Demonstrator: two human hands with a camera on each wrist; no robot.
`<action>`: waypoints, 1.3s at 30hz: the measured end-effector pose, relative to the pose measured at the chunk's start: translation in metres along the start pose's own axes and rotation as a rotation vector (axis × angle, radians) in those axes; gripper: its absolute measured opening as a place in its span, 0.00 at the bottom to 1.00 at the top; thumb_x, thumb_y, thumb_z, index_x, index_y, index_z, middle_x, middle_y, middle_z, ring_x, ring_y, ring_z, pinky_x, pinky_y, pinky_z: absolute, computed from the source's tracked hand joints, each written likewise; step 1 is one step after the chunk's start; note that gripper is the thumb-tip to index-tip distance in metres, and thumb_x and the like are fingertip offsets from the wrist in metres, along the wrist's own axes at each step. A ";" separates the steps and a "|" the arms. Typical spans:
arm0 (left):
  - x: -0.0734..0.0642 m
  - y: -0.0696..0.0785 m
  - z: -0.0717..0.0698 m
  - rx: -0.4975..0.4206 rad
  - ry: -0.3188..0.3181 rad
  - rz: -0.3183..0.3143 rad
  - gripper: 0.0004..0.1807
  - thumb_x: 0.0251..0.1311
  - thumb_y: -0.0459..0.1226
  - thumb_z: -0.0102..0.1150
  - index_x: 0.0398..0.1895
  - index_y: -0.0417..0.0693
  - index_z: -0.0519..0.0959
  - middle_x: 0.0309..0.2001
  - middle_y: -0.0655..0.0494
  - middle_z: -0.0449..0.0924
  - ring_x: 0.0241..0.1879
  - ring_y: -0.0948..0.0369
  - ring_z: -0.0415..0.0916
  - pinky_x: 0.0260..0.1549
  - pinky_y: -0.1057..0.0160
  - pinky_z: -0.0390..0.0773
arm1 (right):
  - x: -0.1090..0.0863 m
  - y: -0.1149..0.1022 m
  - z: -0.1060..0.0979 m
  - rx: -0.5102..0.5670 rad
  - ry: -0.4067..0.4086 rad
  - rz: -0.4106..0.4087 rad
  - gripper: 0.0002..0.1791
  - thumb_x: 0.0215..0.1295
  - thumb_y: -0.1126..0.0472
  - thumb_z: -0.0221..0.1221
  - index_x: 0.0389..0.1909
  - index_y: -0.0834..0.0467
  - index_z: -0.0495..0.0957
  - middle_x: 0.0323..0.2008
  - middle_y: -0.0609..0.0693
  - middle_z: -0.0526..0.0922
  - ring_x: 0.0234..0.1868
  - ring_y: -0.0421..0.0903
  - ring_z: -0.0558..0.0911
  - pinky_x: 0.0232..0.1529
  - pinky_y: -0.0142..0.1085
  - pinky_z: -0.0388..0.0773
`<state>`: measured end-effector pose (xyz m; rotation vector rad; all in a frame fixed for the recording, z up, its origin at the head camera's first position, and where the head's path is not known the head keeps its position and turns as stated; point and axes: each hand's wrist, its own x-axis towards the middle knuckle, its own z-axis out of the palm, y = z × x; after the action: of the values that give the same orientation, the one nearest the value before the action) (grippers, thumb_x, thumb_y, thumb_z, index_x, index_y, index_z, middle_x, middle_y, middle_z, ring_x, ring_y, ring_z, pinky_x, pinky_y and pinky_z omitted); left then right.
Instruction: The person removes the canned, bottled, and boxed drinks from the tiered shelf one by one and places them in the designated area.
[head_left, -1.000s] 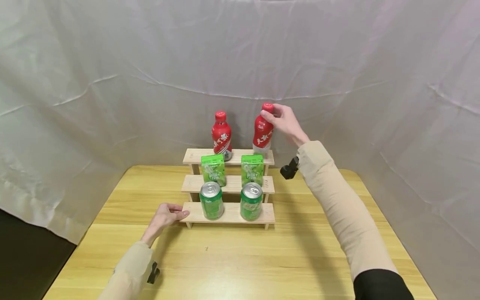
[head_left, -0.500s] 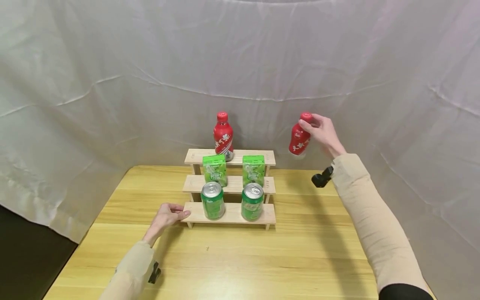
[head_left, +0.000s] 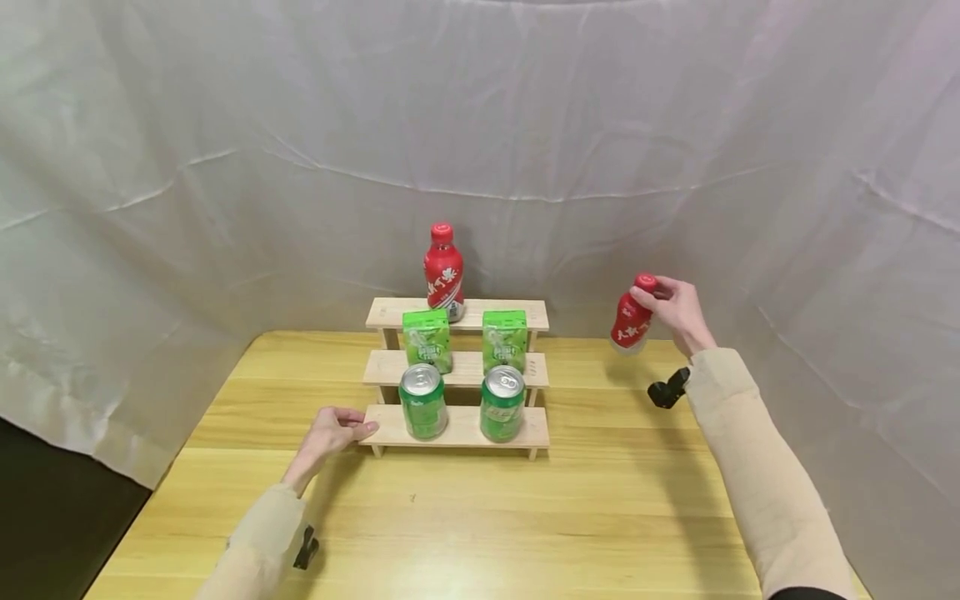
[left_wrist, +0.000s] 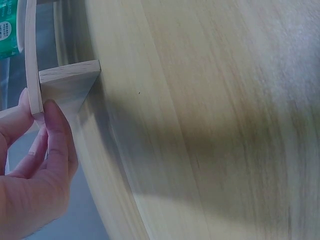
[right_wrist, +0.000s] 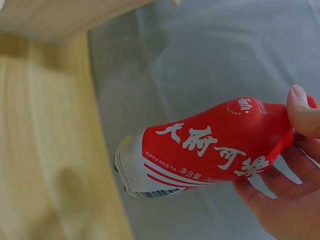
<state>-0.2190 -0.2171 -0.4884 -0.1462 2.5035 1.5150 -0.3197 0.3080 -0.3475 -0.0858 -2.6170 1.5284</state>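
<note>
A: ok so who's holding what?

B: Up close, the left hand (head_left: 330, 432) pinches the end of the pale wooden three-tier stand (head_left: 462, 423). Further back, the right hand (head_left: 677, 310) has thumb and fingers closed round the neck of a red-and-clear, curvy plastic bottle (head_left: 631, 322), tilted and off the yellow wooden surface (head_left: 600, 508), right of the stand.

A: Easy to handle?

B: Guessing light-ish, squeezable, smooth, maybe slippery. Neck's the best hold imo.

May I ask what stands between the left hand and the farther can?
The nearer can, on the bottom shelf that the left hand pinches, in the head view.
</note>
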 end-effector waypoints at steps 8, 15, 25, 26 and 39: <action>-0.002 0.002 0.001 -0.005 -0.001 0.003 0.27 0.64 0.36 0.65 0.56 0.20 0.72 0.47 0.30 0.83 0.39 0.59 0.82 0.44 0.59 0.85 | -0.008 0.037 0.003 0.002 0.004 0.099 0.36 0.73 0.52 0.58 0.74 0.67 0.61 0.68 0.69 0.71 0.47 0.33 0.75 0.53 0.31 0.73; -0.001 0.002 0.002 -0.006 0.008 0.002 0.27 0.64 0.37 0.66 0.55 0.20 0.73 0.46 0.31 0.83 0.39 0.59 0.82 0.45 0.56 0.85 | -0.010 0.060 0.010 0.054 -0.002 0.148 0.37 0.74 0.53 0.57 0.75 0.67 0.57 0.70 0.70 0.68 0.67 0.59 0.72 0.68 0.47 0.73; -0.001 0.001 0.002 -0.001 0.026 -0.001 0.26 0.62 0.37 0.67 0.54 0.21 0.74 0.45 0.32 0.83 0.39 0.57 0.81 0.45 0.57 0.84 | -0.011 0.072 0.017 0.067 -0.031 0.160 0.37 0.74 0.54 0.57 0.75 0.68 0.56 0.71 0.71 0.65 0.69 0.63 0.69 0.72 0.55 0.68; -0.001 0.001 0.002 -0.001 0.030 -0.004 0.26 0.62 0.37 0.68 0.54 0.21 0.75 0.45 0.32 0.83 0.39 0.57 0.81 0.45 0.57 0.84 | -0.011 0.073 0.018 0.067 -0.035 0.158 0.37 0.74 0.54 0.57 0.75 0.68 0.56 0.71 0.71 0.66 0.69 0.63 0.69 0.72 0.56 0.68; 0.000 0.001 0.002 0.003 0.034 -0.034 0.26 0.61 0.37 0.68 0.54 0.23 0.75 0.44 0.34 0.84 0.39 0.57 0.81 0.46 0.57 0.84 | -0.010 0.074 0.018 0.041 -0.073 0.139 0.37 0.76 0.54 0.54 0.75 0.70 0.54 0.72 0.73 0.63 0.71 0.66 0.67 0.72 0.56 0.67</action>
<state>-0.2193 -0.2147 -0.4884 -0.2147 2.5159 1.5083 -0.3127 0.3279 -0.4218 -0.2165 -2.6857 1.6579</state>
